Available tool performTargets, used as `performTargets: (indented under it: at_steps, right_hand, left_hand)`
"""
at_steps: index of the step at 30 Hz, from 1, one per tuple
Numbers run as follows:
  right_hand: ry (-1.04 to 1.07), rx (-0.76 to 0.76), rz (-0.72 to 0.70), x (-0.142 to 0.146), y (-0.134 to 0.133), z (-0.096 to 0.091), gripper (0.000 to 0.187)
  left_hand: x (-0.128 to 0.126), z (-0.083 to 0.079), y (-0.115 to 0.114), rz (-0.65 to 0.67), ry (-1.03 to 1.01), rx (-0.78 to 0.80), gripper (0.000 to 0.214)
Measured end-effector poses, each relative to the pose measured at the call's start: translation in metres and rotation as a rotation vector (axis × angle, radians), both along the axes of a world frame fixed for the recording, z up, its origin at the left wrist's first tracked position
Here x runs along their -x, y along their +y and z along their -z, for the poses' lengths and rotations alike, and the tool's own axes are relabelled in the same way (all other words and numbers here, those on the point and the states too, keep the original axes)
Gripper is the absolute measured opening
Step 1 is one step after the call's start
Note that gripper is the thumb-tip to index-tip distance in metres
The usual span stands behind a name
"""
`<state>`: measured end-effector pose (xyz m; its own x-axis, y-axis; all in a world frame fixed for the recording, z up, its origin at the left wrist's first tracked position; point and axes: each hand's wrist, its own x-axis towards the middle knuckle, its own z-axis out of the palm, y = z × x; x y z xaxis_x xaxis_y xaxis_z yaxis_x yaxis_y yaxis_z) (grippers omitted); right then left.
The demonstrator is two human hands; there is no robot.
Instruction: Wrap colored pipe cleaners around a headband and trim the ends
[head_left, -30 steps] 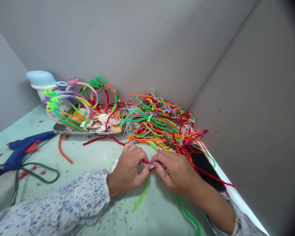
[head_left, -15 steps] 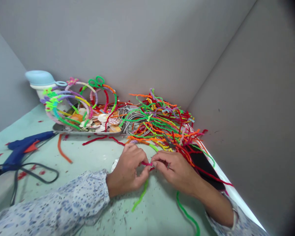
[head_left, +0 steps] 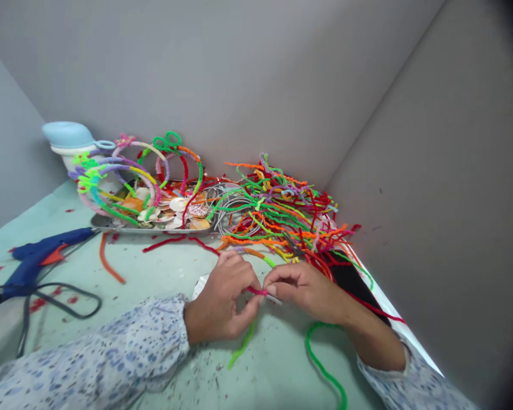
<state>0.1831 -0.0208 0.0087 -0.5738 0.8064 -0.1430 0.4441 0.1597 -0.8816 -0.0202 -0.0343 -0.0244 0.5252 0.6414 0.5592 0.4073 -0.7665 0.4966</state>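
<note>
My left hand (head_left: 222,299) and my right hand (head_left: 301,290) meet fingertip to fingertip low over the pale green table (head_left: 162,273). Both pinch a short pink pipe cleaner (head_left: 256,291) between thumb and fingers. A thin white piece pokes out just under my right fingertips. A green pipe cleaner (head_left: 241,347) lies below my left hand, and a longer green one (head_left: 322,364) curls beneath my right wrist. Just beyond my hands lies a tangled heap of coloured pipe cleaners (head_left: 282,219).
A metal tray (head_left: 149,229) with shells and pipe-cleaner hoops sits at the back left, a pale blue-lidded container (head_left: 70,139) behind it. A blue glue gun (head_left: 38,259) with black cord lies at left. A black flat object (head_left: 353,279) lies right. Grey walls enclose the corner.
My right hand has turned and its wrist has lifted, and the green pipe cleaner under it has bent into a curl. Both hands stay pinched on the pink piece.
</note>
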Motion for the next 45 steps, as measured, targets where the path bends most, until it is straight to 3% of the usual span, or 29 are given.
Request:
performTargets:
  at_steps: [11,15,20,22,27,29,32,36,40,45]
  right_hand:
    - [0.102,0.029,0.066,0.000,0.001,0.000,0.013]
    - [0.083,-0.006,0.038,-0.002,0.002,0.001,0.012]
    - [0.088,0.059,-0.017,-0.003,0.004,0.000,0.014]
    - [0.096,-0.033,0.038,-0.002,0.004,-0.003,0.013]
    - [0.228,-0.638,0.379,0.001,-0.007,-0.011,0.010]
    - [0.267,-0.817,0.419,0.004,-0.015,-0.011,0.011]
    - [0.268,-0.999,0.342,0.010,-0.024,0.000,0.015]
    - [0.201,-1.053,0.358,0.018,-0.020,0.028,0.018]
    - [0.109,-1.048,0.601,0.018,-0.010,0.040,0.021]
    - [0.073,-0.962,0.503,0.015,-0.005,0.039,0.022]
  left_hand:
    - [0.001,-0.002,0.001,-0.022,-0.066,0.019,0.004]
    - [0.001,-0.002,-0.001,-0.005,-0.069,0.021,0.003]
    - [0.002,-0.003,-0.004,0.006,-0.058,0.008,0.003]
    - [0.001,-0.003,-0.003,-0.034,-0.064,0.008,0.004]
    - [0.002,-0.003,0.003,-0.226,-0.147,0.027,0.005]
    - [0.002,-0.003,0.005,-0.277,-0.174,0.050,0.006]
    - [0.002,-0.002,0.004,-0.287,-0.186,0.076,0.005]
    - [0.002,-0.002,0.003,-0.321,-0.218,0.101,0.004]
    - [0.002,-0.002,0.003,-0.320,-0.234,0.101,0.007]
    - [0.004,-0.002,0.005,-0.315,-0.218,0.091,0.011]
